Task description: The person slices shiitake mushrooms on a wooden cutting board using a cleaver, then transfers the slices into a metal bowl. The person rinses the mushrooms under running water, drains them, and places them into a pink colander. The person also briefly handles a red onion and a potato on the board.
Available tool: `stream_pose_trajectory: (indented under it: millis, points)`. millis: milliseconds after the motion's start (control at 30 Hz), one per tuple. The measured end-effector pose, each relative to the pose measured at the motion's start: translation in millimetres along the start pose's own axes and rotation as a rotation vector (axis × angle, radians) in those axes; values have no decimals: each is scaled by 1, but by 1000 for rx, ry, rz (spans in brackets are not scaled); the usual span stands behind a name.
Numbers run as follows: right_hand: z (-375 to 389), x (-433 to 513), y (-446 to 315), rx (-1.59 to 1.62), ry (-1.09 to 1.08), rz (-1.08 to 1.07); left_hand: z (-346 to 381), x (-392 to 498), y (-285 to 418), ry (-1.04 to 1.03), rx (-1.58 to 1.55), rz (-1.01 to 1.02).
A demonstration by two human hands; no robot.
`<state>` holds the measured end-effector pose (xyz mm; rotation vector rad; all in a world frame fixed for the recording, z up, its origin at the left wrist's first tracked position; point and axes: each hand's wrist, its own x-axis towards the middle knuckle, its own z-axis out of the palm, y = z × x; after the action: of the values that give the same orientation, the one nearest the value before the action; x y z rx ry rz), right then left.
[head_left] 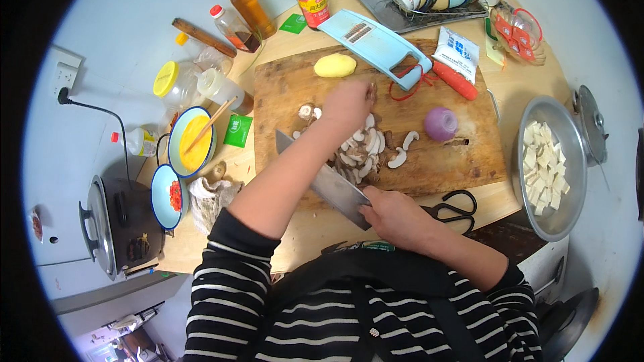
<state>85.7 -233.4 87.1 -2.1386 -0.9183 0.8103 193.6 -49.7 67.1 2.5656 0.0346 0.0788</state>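
My right hand [395, 213] grips the handle of a cleaver [338, 195]. Its broad blade lies slanted across the lower left of the wooden cutting board [448, 168], partly behind my left forearm. My left hand [349, 103] reaches over the board with curled fingers; whether they hold anything is hidden. Below it, sliced mushrooms [359, 158] lie in a heap, touching or close to the blade. A mushroom piece [305, 111] sits left of my wrist. A peeled potato [334, 65] rests behind my left hand, and a peeled red onion [440, 123] stands to the right.
A blue grater [372, 42] overlaps the board's back edge. Black-handled scissors [455, 209] lie at its front right. A metal basin [579, 201] of tofu cubes stands right. Left are a bowl of beaten egg [193, 143] with chopsticks and a bowl of chopped red pepper [162, 203]. Bottles [251, 7] stand behind.
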Motion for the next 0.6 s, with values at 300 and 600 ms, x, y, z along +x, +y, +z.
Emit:
stream_pose_trajectory:
  millis: [300, 600]
  points:
    - [8, 10, -13, -119, -170, -66, -126, -154, -58, 291, -1263, -324]
    - [3, 15, -5, -120, 80, 13, 6, -221, -84, 348, -804, -596]
